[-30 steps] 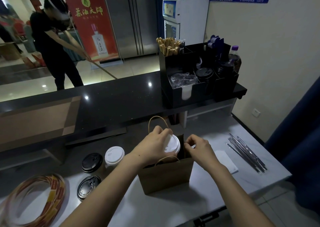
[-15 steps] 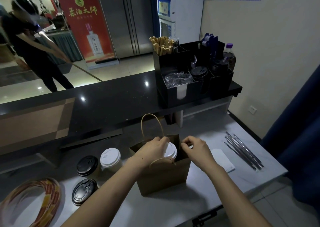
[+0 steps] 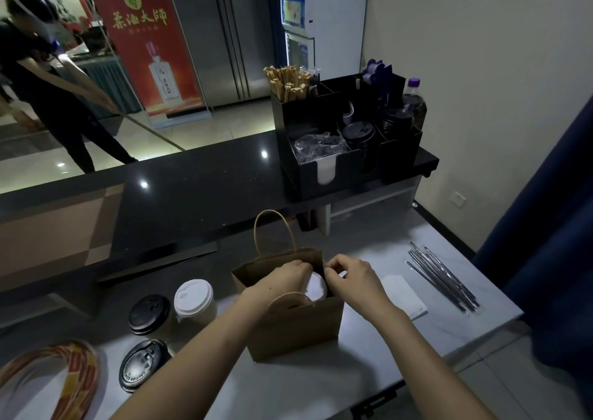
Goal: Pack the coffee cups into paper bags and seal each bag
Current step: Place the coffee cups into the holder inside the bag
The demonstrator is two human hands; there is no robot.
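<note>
On the pale desk (image 3: pixel 417 339) a brown paper bag (image 3: pixel 298 329) is stood upright with its mouth open. A white-lidded cup (image 3: pixel 316 289) is held inside the bag, its lid gripped from above by the curled fingers of the left hand (image 3: pixel 282 280). The bag's right rim is pinched by the right hand (image 3: pixel 351 278). A white-topped cup (image 3: pixel 194 297) and two black-lidded cups (image 3: pixel 149 313) are set left of the bag, and thin straws (image 3: pixel 442 278) are laid well to its right.

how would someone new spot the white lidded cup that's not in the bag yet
On the grey table, look just left of the brown paper bag, where three cups stand together. The white-lidded cup is nearest the bag; its two neighbours are black-lidded cups.
</note>
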